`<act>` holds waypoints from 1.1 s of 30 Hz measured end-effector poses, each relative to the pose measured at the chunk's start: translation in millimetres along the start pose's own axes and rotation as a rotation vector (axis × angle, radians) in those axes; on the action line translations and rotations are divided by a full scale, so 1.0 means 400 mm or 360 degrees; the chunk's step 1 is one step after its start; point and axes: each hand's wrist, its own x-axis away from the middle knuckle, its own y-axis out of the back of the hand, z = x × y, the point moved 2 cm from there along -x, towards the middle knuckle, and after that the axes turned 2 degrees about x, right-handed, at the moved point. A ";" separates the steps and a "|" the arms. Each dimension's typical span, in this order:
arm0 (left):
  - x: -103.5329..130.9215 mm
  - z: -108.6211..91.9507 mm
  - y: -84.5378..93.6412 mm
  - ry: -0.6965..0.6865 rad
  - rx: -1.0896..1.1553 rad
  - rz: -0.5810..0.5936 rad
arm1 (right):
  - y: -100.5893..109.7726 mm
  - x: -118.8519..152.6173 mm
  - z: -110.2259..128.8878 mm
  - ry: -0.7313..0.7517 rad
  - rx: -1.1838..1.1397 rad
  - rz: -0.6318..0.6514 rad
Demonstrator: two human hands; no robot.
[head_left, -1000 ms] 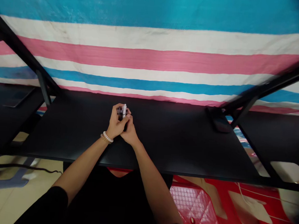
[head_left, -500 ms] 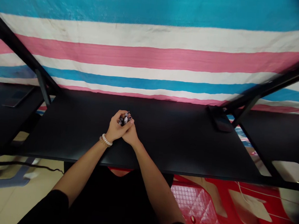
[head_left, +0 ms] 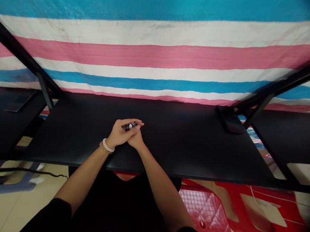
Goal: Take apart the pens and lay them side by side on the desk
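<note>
Both hands are cupped together above the black table (head_left: 185,143), around a small bunch of dark and clear pieces (head_left: 129,126) too small to name. My left hand (head_left: 118,131), with a white coiled band and a beaded bracelet at its wrist, wraps the bunch from the left, its thumb crossing in front. Pressed against it from the right is my right hand (head_left: 136,137), mostly covered by the left one. The pieces show in the gap between the left thumb and fingers.
A dark phone-like object (head_left: 231,120) lies at the table's right back. Black slanted bars (head_left: 23,53) flank the table. Behind hangs a striped sheet (head_left: 159,55). A red plastic stool (head_left: 206,213) stands below the front edge.
My hands have closed further over the pieces, and the left fingers now reach over them to the right. Less of the bunch shows. The camera view has tilted slightly.
</note>
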 end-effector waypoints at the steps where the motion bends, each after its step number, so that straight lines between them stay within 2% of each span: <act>1: 0.001 0.000 0.000 0.0005 -0.0007 0.0001 | 0.000 -0.001 0.001 -0.0002 -0.0015 -0.0004; 11: -0.001 0.019 -0.003 0.0041 -0.0087 -0.0009 | 0.005 0.003 0.026 -0.0051 -0.0107 -0.0112; 16: -0.006 0.057 0.000 0.0168 0.0018 -0.0018 | 0.020 0.006 0.043 0.0008 -0.0062 -0.0198; 21: -0.018 0.087 0.008 0.0253 0.0129 0.0121 | 0.027 0.005 0.053 0.0062 0.0065 -0.0264; 25: -0.040 0.104 0.017 0.0316 0.0158 0.0173 | 0.028 -0.001 0.050 -0.0042 0.0152 -0.0271; 28: -0.052 0.129 0.028 0.0470 0.0310 0.0124 | 0.026 -0.005 0.043 -0.0190 0.0097 -0.0210; 33: -0.045 0.164 0.047 0.0879 0.0588 0.0162 | 0.017 -0.004 0.041 -0.0347 -0.0403 0.0037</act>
